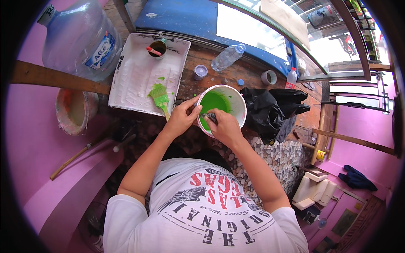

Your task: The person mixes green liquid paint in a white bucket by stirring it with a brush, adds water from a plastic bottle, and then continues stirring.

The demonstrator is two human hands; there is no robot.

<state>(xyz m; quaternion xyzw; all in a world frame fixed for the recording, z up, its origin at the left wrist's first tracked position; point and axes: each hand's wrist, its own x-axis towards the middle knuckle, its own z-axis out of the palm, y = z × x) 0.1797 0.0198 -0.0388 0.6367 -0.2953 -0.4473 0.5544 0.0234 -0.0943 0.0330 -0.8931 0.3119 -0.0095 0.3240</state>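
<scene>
Right hand (225, 126) sits closest, its grip closed on a small dark tool dipped into the green paint; left hand (182, 116) pinches the white bucket (236, 103) rim at nine o'clock. Brush (159, 98) lies farther, at ten o'clock.

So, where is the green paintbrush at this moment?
In the head view the green paintbrush lies on the lower right part of the white tray, just left of the left hand that steadies the white bucket of green paint.
</scene>
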